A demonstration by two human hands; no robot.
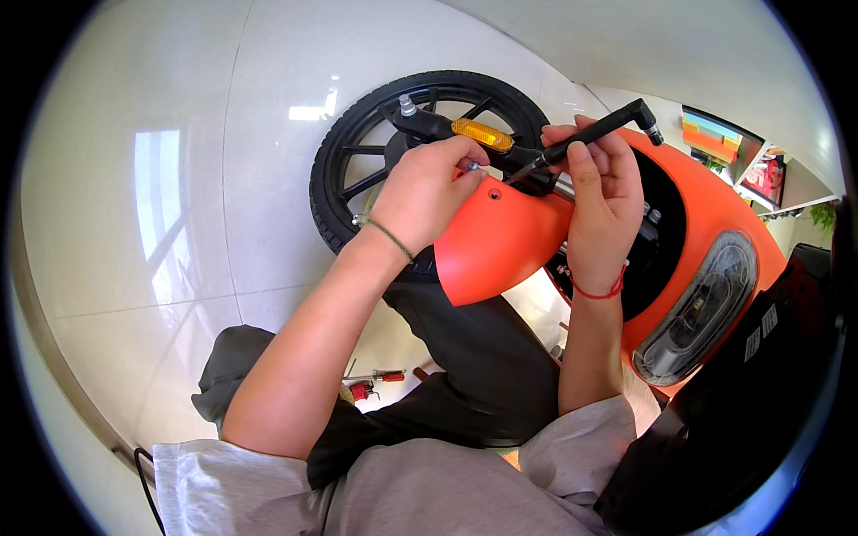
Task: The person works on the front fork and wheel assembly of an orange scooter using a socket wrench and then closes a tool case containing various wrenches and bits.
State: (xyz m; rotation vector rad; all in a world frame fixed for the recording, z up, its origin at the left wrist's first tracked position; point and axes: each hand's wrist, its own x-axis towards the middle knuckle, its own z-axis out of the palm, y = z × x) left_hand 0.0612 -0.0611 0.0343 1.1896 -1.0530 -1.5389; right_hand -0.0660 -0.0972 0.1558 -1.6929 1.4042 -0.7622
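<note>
My left hand (435,192) is closed in a pinch at the edge of an orange fender (500,246). Between its fingertips shows a small silvery screw-like piece (474,166). My right hand (603,188) holds a black screwdriver (585,134) with a bent end, its thin metal shaft slanting down toward the fender edge; whether the tip touches anything I cannot tell. A dark hole (494,194) in the fender lies just beside my left fingertips. Past both hands is a black spoked wheel (326,174), and an amber reflector (482,134) sits on the black fork arm.
The orange scooter body (715,196) with its clear headlamp (697,308) stands close at my right. On the floor by my legs lie a red-handled screwdriver (390,376) and other small tools. A shelf (800,183) is at the far right; a white wall rises behind.
</note>
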